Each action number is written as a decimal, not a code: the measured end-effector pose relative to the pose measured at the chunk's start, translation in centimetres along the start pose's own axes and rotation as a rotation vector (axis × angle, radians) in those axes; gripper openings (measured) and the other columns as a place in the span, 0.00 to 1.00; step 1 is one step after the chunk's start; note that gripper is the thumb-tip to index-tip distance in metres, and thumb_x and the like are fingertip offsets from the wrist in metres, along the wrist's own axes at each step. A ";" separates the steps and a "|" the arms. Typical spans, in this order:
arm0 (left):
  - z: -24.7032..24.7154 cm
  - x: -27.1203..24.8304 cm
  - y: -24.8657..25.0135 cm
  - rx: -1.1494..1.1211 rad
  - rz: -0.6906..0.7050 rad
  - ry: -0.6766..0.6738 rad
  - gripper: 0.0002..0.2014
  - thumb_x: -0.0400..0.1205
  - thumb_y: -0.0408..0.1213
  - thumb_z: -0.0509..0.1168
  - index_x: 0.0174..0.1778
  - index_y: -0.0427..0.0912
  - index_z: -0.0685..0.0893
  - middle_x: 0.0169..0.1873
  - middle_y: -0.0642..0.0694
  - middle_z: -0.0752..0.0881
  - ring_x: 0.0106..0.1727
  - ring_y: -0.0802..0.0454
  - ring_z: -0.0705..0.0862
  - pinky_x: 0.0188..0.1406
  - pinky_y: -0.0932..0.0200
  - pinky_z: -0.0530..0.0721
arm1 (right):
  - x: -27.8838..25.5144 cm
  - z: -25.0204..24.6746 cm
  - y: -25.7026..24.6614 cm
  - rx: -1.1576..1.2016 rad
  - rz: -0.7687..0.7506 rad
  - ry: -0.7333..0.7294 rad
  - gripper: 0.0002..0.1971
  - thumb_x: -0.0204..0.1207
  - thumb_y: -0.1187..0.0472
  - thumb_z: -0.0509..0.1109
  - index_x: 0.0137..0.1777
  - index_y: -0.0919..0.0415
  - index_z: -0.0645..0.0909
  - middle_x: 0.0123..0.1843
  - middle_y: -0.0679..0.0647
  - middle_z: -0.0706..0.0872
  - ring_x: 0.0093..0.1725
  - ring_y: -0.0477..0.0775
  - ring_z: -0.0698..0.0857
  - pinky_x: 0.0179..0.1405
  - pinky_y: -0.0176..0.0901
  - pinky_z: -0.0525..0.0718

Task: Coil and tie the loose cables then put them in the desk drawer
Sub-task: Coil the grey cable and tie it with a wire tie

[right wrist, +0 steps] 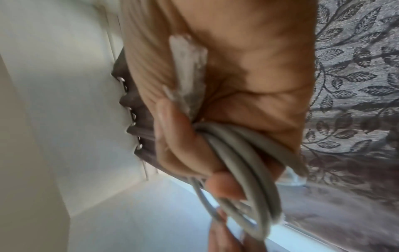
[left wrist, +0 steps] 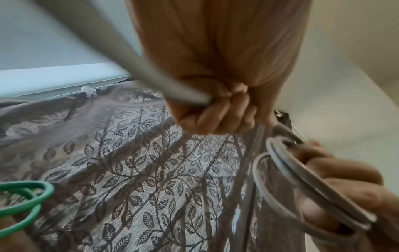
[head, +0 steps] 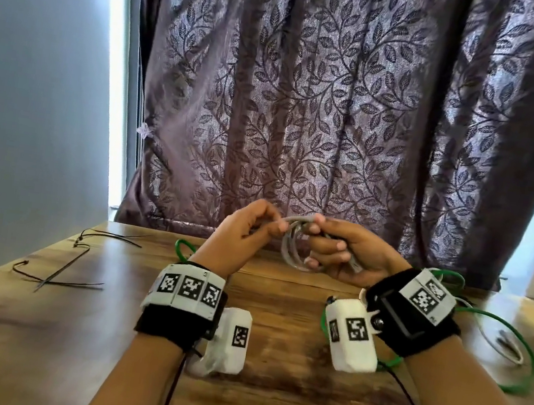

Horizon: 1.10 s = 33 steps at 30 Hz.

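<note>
A grey cable (head: 293, 251) hangs in small loops above the wooden desk (head: 66, 328), held between both hands. My right hand (head: 345, 248) grips the bundled loops (right wrist: 235, 153), with a pale connector (right wrist: 187, 71) lying against its palm. My left hand (head: 247, 230) pinches a free strand of the same cable (left wrist: 138, 68) beside the coil; the loops (left wrist: 302, 184) show at that view's lower right. A green cable (head: 514, 347) lies loosely looped on the desk behind my right wrist, and another green loop (head: 182, 248) sits behind the left wrist.
Several black cable ties (head: 69, 263) lie scattered on the desk's left side. A white cable with a dark plug (head: 507, 346) rests inside the green loop at the right. A leaf-patterned curtain (head: 342, 109) hangs right behind the desk.
</note>
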<state>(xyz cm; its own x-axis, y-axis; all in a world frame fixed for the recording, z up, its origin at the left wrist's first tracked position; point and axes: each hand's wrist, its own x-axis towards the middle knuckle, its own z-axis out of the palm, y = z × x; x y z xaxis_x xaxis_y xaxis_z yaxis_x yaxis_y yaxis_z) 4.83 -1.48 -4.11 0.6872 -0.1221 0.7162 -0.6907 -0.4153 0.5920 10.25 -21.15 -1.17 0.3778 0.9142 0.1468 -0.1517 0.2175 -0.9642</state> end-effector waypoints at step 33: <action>-1.8 0.1 4.0 -0.605 0.111 0.648 0.17 0.80 0.45 0.54 0.31 0.53 0.85 0.40 0.54 0.89 0.47 0.53 0.83 0.44 0.57 0.78 | 3.3 3.9 3.1 -1.635 0.054 0.306 0.13 0.78 0.55 0.68 0.35 0.62 0.79 0.31 0.52 0.79 0.31 0.50 0.74 0.30 0.44 0.66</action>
<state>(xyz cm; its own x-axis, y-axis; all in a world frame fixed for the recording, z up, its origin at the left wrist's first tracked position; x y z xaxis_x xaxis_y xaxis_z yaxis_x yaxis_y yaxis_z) 1.72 -1.57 -1.03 0.4739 0.4759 0.7409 -0.8722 0.1379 0.4693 7.41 -16.13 -2.84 0.5876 0.7687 0.2527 0.8091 -0.5548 -0.1936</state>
